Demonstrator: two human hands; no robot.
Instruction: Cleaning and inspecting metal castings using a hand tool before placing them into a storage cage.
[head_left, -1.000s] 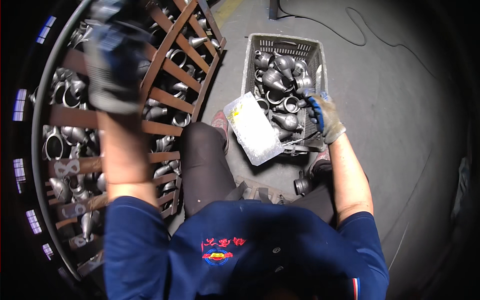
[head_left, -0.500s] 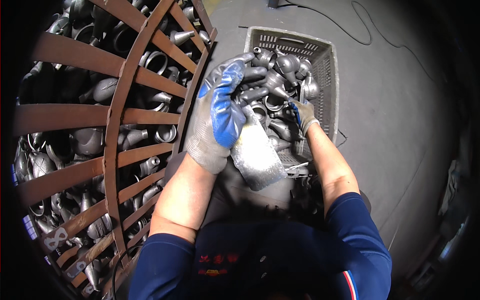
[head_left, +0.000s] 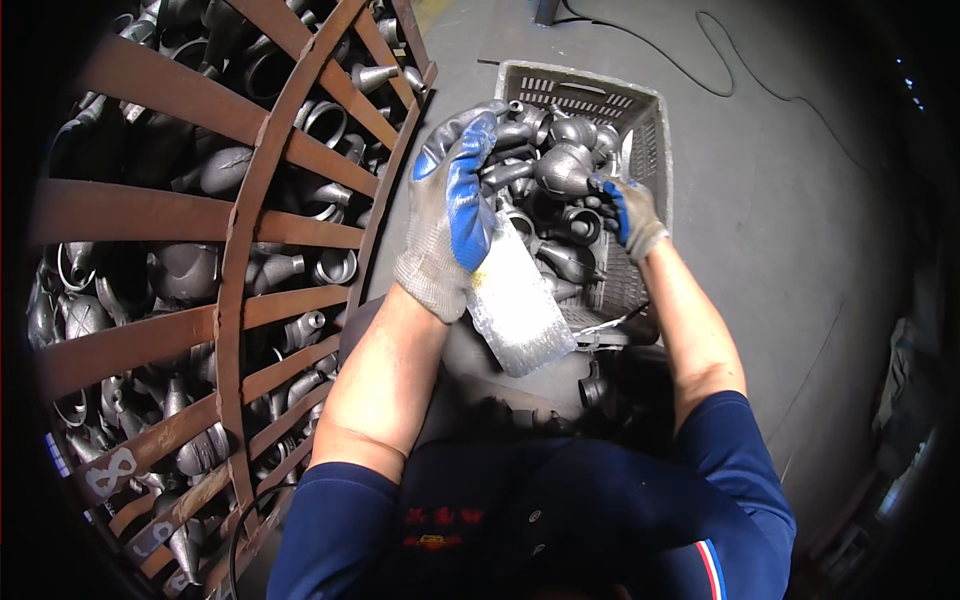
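My right hand (head_left: 632, 215), in a grey glove with blue and dark coating, is over the right side of a grey plastic crate (head_left: 662, 150). Its fingers are closed around the narrow neck of a grey bulb-shaped metal casting (head_left: 566, 172). My left hand (head_left: 462, 190), gloved the same way, is at the crate's left edge, with dark-coated fingers stretched apart toward the castings; nothing shows in its grip. Just below its palm is a bright, shiny flat metal block (head_left: 520, 300), tilted toward me. More castings, several with ring-shaped openings (head_left: 582, 226), are heaped in the crate.
On the left stands a brown metal-barred cage (head_left: 240, 230) full of similar castings (head_left: 187, 272). A black cable (head_left: 715, 92) snakes over the grey floor (head_left: 800, 250) beyond the crate. Dark castings (head_left: 592, 388) lie in shadow near my body.
My right hand has moved slightly up and right, and the bulb-shaped casting has shifted right with it. My left hand has shifted slightly right and stays beside the shiny block.
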